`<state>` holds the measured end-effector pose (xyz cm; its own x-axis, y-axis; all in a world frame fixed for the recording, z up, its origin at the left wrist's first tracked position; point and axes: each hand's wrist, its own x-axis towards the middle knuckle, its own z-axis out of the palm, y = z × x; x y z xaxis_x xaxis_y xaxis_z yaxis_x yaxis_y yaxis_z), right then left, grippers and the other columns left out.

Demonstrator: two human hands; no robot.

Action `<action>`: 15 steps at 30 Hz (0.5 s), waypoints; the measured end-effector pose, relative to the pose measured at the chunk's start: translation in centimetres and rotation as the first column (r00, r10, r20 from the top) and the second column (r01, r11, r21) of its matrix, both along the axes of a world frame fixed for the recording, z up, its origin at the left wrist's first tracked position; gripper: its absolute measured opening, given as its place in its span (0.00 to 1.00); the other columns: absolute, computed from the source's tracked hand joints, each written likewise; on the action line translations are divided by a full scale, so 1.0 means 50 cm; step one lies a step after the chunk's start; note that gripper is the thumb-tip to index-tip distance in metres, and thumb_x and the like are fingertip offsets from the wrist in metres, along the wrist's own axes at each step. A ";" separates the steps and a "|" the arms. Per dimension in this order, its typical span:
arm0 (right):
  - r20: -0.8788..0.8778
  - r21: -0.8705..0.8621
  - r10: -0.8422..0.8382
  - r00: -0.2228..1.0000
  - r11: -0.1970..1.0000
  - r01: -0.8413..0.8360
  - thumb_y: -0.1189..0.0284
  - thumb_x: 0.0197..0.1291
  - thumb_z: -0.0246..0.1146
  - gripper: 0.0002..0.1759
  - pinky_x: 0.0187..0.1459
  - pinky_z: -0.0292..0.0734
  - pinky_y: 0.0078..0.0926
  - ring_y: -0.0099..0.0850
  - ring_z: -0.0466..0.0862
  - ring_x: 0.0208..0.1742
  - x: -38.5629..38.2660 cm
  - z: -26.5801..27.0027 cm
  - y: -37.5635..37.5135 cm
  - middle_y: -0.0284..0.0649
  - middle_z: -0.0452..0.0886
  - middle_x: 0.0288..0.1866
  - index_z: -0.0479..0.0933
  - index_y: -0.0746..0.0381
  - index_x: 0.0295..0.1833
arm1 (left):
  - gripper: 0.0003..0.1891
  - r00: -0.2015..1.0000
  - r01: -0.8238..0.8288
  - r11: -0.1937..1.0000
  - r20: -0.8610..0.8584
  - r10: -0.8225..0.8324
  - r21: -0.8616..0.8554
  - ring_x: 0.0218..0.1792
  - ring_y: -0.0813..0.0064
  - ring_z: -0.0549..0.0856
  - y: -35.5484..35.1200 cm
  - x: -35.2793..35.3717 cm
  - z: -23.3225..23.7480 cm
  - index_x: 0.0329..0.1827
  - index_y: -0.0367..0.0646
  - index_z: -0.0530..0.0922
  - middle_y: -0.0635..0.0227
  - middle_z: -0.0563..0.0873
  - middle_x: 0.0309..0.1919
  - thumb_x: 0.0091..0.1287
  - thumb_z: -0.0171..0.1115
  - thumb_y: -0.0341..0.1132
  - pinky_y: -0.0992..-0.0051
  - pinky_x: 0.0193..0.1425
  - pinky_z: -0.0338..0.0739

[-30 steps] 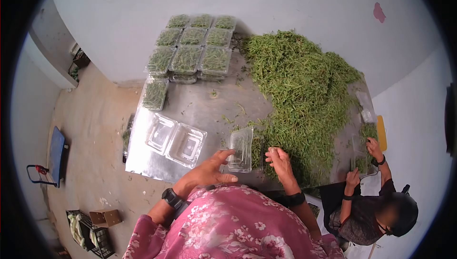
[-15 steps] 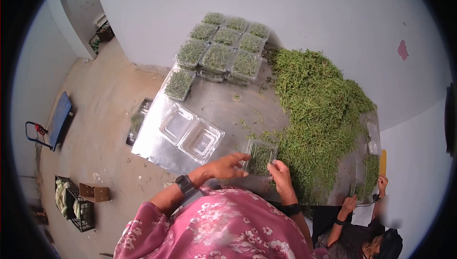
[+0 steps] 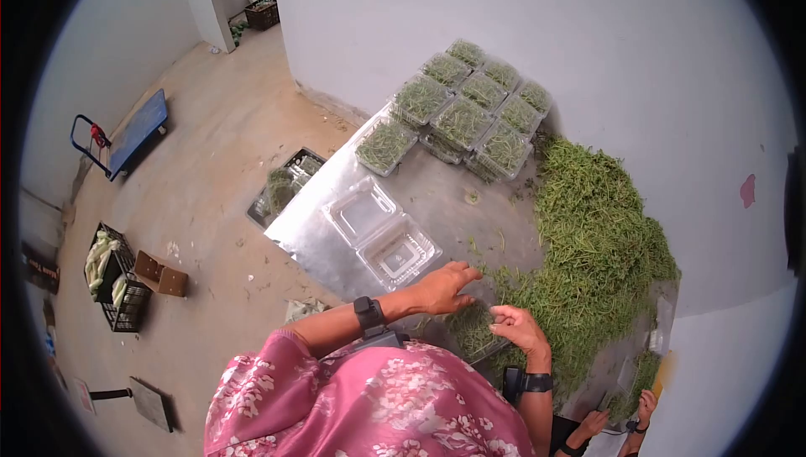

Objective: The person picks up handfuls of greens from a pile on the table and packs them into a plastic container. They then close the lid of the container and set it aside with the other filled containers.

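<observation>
A clear plastic clamshell container [image 3: 472, 333] filled with green stems lies close to my body at the table's near edge. My left hand [image 3: 445, 287] reaches over its far left side, fingers stretched out and apart. On the right, my right hand [image 3: 522, 333] has its thumb and fingers curled together at the container's edge. Its lid is hard to make out under my hands. An open, vacant clamshell container [image 3: 399, 251] sits to the left of my left hand. Beyond my right hand spreads a large heap of green stems [image 3: 596, 230].
Stacked filled containers [image 3: 462, 121] stand at the table's far end. A co-worker's hands [image 3: 598, 422] are at the lower right. On the floor to the left are a blue trolley [image 3: 138, 133], a black crate [image 3: 126, 310], a cardboard box [image 3: 161, 275] and a scale [image 3: 151, 404].
My view has turned, so the table appears shifted right. My left hand has moved across the container's far side, and my right hand stays at its right edge.
</observation>
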<state>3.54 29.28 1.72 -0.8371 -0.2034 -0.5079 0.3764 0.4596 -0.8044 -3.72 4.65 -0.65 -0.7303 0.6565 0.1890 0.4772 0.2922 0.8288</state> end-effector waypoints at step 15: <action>-0.009 -0.110 -0.065 0.998 0.992 0.064 0.72 0.50 0.71 0.22 0.38 0.71 0.15 0.16 0.72 0.35 0.013 -0.005 -0.021 0.28 0.74 0.37 0.78 0.67 0.52 | 0.11 0.916 0.072 0.997 0.398 -0.054 -0.029 0.36 0.61 0.86 -0.014 0.000 -0.060 0.41 0.38 0.81 0.56 0.86 0.33 0.59 0.63 0.34 0.66 0.42 0.78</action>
